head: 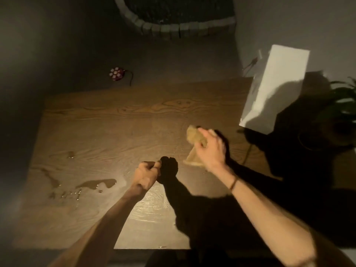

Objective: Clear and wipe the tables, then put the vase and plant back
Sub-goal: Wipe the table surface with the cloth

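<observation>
Soft, light, limp: a yellowish cloth (194, 138), likely damp, judged to crumple and drape freely rather than hold any shape, so best taken in a bunched fistful near the middle, letting the loose corners hang. Gripped exactly so by the right hand (209, 149), fingers curled round the wad, one flap showing above the knuckles and a second corner trailing below the palm towards the wooden table (119, 120); whether that corner touches the wood cannot be told through the blur. Left hand (147, 174) curled into a fist just beside and below-left of the right hand, apparently holding nothing, though a small thing pinched inside cannot be ruled out. Well to the left of the left hand, and slightly nearer the body, several puddles of water (96, 184) not yet wiped, with one smaller drop (70, 154) farther out; a wet sheen just below the left wrist. Slippery going over wet wood, probably, so firm downward pressure with a flattened pad of cloth likely to work better than a loose swipe. Beyond and to the right of the right hand, a white box (273, 89); farther right, in shadow, the plant (344, 105), off the wiping zone. No vase made out
</observation>
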A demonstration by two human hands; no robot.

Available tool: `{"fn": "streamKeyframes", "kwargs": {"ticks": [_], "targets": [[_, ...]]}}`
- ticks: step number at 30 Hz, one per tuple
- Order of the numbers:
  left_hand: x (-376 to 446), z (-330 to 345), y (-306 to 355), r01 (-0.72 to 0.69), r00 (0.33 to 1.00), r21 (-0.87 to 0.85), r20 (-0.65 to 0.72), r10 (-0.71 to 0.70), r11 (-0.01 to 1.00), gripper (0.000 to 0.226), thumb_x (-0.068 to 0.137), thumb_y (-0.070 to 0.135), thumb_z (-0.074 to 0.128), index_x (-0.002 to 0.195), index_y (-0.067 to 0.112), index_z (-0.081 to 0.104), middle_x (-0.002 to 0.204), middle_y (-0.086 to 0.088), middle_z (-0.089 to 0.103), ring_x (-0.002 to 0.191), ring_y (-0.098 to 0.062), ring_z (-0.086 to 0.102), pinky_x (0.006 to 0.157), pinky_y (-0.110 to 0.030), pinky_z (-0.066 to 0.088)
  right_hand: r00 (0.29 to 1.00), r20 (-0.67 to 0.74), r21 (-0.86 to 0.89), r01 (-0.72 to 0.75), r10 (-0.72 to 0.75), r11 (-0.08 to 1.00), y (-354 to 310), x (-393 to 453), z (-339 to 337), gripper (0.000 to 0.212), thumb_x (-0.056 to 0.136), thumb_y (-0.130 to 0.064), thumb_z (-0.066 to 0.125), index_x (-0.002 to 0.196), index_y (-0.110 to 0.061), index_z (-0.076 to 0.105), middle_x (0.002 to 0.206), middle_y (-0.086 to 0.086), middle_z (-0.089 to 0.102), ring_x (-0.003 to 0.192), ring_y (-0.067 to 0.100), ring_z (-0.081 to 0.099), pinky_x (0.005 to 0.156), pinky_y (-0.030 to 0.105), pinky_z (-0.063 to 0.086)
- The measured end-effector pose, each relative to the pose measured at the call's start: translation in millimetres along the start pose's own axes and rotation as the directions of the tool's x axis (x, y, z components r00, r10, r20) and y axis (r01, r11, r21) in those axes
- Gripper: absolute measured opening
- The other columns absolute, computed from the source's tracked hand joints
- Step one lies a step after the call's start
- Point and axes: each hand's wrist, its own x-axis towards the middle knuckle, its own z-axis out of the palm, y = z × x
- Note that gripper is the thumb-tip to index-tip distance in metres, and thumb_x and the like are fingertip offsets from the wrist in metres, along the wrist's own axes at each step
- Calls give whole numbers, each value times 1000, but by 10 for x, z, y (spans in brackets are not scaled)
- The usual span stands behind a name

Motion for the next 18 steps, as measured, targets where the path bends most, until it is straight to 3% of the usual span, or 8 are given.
{"fn": "streamKeyframes", "kwargs": {"ticks": [3, 5, 8, 12, 15, 18], "targets": [[140, -62, 5, 33, 999, -88, -29, -36, 996, 39, 103, 25, 49, 67, 12, 56, 57, 4, 49, 44, -3, 41, 38, -9, 30, 981, -120, -190, 130, -155, 973, -276, 671, -298, 49, 92, -30, 60, 141, -24, 54, 126, 0, 57, 108, 21, 57, 94, 36, 43], [203, -45, -24, 46, 998, -111, -38, -50, 993, 37, 103, 25, 48, 70, 12, 57, 58, 4, 50, 41, 1, 41, 38, -9, 30, 978, -13, -338, 193, -209, 921, -367, 1081, -344, 53, 92, -35, 58, 143, -26, 49, 136, 4, 53, 113, 33, 59, 94, 40, 46], [221, 23, -118, 61, 997, -142, -35, -66, 988, 37, 103, 24, 49, 68, 12, 56, 56, 4, 49, 33, 4, 40, 37, -9, 29, 970, 229, -491, 192, -87, 850, -285, 1348, -147, 60, 94, -37, 54, 151, -30, 39, 151, 2, 37, 115, 42, 59, 99, 43, 48], [162, 57, -274, 90, 995, -146, -17, -93, 985, 40, 103, 26, 50, 65, 14, 54, 56, 3, 47, 40, -1, 38, 37, -10, 28, 926, 346, -427, 298, -151, 854, -203, 913, 237, 62, 96, -27, 54, 154, -34, 33, 152, -3, 30, 103, 30, 60, 87, 33, 49], [37, 6, -324, 116, 993, -127, -10, -118, 985, 42, 103, 24, 49, 64, 12, 53, 55, 2, 46, 37, -2, 39, 35, -10, 28, 823, 513, -336, 454, -244, 825, -99, 177, 399, 69, 92, -22, 61, 153, -39, 33, 148, -10, 31, 81, 7, 53, 67, 17, 40], [-111, -30, -315, 117, 993, -115, 25, -115, 986, 41, 103, 22, 49, 64, 10, 53, 54, 0, 48, 27, 2, 38, 32, -10, 28, 719, 634, -238, 532, -284, 813, 91, -511, 505, 66, 89, -24, 66, 147, -43, 42, 145, -17, 32, 88, 3, 55, 70, 13, 36]]}}
